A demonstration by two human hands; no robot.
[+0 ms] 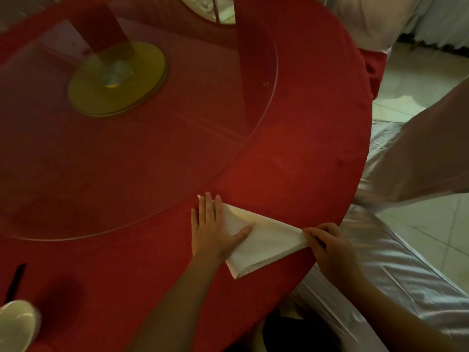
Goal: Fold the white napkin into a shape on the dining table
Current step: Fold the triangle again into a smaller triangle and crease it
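Lying near the right edge of the round counter (291, 153) with its red cloth, the white cloth napkin (266, 240) is already folded into a flat, soft triangle, so the shaping looks partly done with further folds left. The left hand (215, 232) presses flat with fingers spread on its far corner, while the right hand (330, 246) pinches the right-hand tip.
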